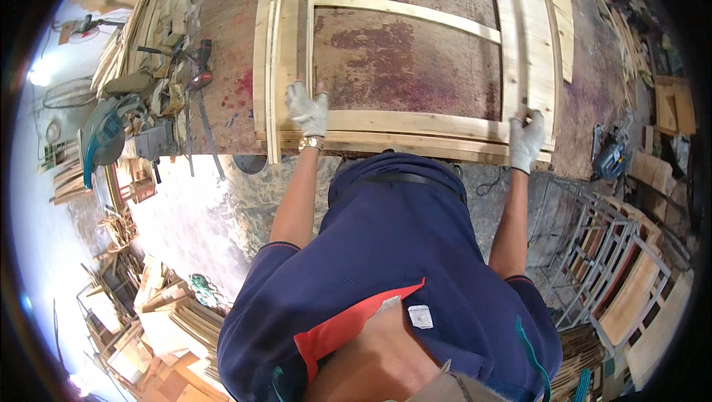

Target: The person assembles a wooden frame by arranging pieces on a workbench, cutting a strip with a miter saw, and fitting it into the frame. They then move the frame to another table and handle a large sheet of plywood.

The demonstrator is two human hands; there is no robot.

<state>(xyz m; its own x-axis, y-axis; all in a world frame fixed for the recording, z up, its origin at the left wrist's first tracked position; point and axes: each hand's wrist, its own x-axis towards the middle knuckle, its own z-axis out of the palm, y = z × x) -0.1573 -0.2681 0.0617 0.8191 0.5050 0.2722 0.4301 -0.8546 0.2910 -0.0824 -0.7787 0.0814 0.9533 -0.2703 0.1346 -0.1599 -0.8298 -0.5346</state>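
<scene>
At upper centre, the wooden frame (408, 121) seems formed; the left strip (272, 83) looks not yet fixed. Left hand (307, 110) has spread fingers; right hand's (526, 141), I cannot tell.

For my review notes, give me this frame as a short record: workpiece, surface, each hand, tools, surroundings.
Workpiece: pale wooden frame with an inner crosspiece, lying flat
Surface: reddish-stained workbench
Left hand: gloved, at the near end of a light strip on the frame's left side
Right hand: gloved, at the frame's near right corner
Tools: drill and teal saw left; blue power tool right
Surroundings: piled wood pieces, lower left
</scene>
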